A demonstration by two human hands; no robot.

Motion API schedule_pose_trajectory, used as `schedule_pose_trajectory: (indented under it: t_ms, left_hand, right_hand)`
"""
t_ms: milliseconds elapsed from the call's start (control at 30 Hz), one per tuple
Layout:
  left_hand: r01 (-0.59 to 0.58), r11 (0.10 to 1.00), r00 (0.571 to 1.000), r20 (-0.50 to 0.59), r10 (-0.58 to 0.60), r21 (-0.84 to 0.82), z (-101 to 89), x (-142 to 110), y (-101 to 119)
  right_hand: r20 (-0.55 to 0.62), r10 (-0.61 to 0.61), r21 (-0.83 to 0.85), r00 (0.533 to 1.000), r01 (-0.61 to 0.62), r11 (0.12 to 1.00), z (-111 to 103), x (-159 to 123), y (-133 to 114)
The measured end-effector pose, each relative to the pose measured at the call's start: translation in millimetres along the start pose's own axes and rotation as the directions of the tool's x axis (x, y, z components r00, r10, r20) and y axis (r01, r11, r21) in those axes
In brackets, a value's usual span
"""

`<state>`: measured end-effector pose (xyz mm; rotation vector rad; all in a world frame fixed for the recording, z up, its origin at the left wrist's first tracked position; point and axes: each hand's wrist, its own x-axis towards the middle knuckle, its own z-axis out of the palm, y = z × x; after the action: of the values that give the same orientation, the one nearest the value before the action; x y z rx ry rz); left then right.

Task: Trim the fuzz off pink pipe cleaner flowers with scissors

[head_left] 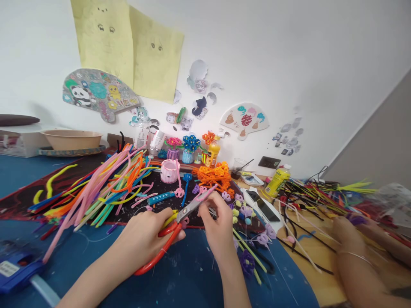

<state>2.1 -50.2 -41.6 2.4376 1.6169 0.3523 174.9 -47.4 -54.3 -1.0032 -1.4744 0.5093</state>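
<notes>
My left hand (pixel 149 231) is closed around the red handles of a pair of scissors (pixel 189 208), whose blades point up and to the right. My right hand (pixel 218 218) pinches a pink-purple pipe cleaner (pixel 207 193) beside the blade tips. Whether the blades touch it I cannot tell. Just beyond my hands, a pink looped pipe cleaner (pixel 179 192) and a blue pipe-cleaner flower (pixel 186 179) lie near a small pink pot (pixel 170 171). Several purple flower loops (pixel 245 211) are scattered to the right of my right hand.
Many coloured pipe cleaners (pixel 105 184) are heaped at left, near a blue glue gun (pixel 19 269). Orange pieces (pixel 213 176) pile up behind my hands. A phone (pixel 261 205) and a yellow bottle (pixel 278 180) stand or lie rightward. Another person's arm (pixel 356 261) works at far right.
</notes>
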Motion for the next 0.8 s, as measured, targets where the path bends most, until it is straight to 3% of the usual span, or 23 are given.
schedule_pose_trajectory:
  t_ms: [567, 800]
  left_hand:
    - [0.04, 0.999, 0.999, -0.006, -0.04, 0.006, -1.6, -3.1, 2.5]
    - [0.042, 0.989, 0.999, -0.001, -0.043, -0.144, -0.9, -5.0, 4.3]
  right_hand:
    - [-0.055, 0.022, 0.037, 0.998, -0.02, 0.999, -0.8, 0.9, 1.4]
    - [-0.006, 0.032, 0.003, 0.999, -0.032, 0.999, 0.1, -0.6, 0.6]
